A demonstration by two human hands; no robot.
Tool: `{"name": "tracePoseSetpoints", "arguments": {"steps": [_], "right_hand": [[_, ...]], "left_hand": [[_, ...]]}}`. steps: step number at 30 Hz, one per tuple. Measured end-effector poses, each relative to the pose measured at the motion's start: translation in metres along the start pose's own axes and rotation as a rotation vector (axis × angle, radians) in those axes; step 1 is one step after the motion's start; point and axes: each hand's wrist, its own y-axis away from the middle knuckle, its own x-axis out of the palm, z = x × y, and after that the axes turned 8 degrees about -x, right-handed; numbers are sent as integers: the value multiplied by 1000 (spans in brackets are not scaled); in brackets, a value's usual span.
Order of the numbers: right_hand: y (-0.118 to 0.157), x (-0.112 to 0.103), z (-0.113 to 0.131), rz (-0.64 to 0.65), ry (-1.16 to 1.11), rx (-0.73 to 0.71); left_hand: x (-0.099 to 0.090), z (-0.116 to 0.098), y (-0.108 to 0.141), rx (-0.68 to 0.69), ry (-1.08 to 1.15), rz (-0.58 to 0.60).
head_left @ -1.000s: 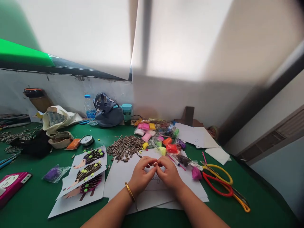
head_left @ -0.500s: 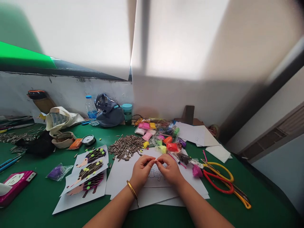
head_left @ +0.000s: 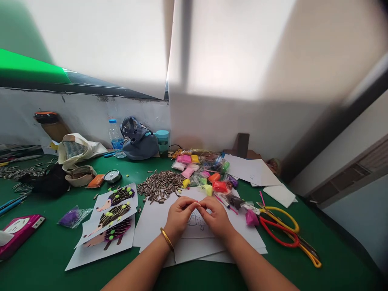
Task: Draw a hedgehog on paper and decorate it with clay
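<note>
My left hand (head_left: 179,216), a gold bangle (head_left: 167,239) on its wrist, and my right hand (head_left: 216,216) meet fingertip to fingertip above white paper sheets (head_left: 157,226). Thumbs and forefingers are pinched together around a tiny pale bit, too small to make out. Beneath them a line drawing of an animal (head_left: 196,222) shows in part; the hands cover the rest. Just beyond lie a heap of striped sunflower seeds (head_left: 159,185) and bags of coloured modelling clay, among them a red one (head_left: 220,186) and a pale yellow one (head_left: 207,190).
Hedgehog pictures (head_left: 117,214) made with seeds lie overlapping at left, near a purple clay bag (head_left: 69,218). Scissors with red and yellow handles (head_left: 280,230) lie at right beside a magenta clay lump (head_left: 251,218). A blue bag (head_left: 139,145) and a teal-lidded cup (head_left: 163,143) stand by the wall.
Both hands keep their pinch at nearly the same place, with slight finger movement. The view has shifted a little; nothing else on the table has moved.
</note>
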Motion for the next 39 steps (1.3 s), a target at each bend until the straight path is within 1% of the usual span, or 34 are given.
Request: {"name": "tracePoseSetpoints", "arguments": {"steps": [2, 4, 7, 10, 13, 16, 19, 23, 26, 28, 32, 34, 36, 39], "right_hand": [[0, 0, 0, -17, 6, -2], [0, 1, 0, -33, 36, -3], [1, 1, 2, -45, 80, 7], [1, 0, 4, -41, 109, 18], [1, 1, 5, -7, 131, 3], [1, 1, 6, 6, 131, 8], [1, 1, 6, -5, 78, 51], [1, 0, 4, -18, -2, 71], [1, -1, 2, -38, 16, 84], [1, -2, 1, -40, 49, 79], [1, -2, 2, -6, 107, 30], [1, -2, 3, -1, 114, 34], [1, -2, 4, -9, 97, 64], [1, -1, 4, 7, 34, 87]], "left_hand": [[0, -1, 1, -11, -6, 11], [-1, -5, 3, -3, -53, 49], [-1, -13, 7, 69, -134, 113], [-1, -16, 9, 114, -169, 132], [-1, -15, 9, 110, -210, 110], [-1, -13, 7, 73, -241, 43], [-1, -11, 5, -9, -170, 9], [-1, -9, 3, -111, -47, 25], [-3, -7, 4, -117, -35, 68], [-3, -7, 6, -104, -58, 65], [-3, -9, 7, 2, -184, 47], [-2, -10, 7, 27, -221, 39], [-1, -9, 5, -12, -180, 9], [0, -7, 4, -96, 2, 3]]}}
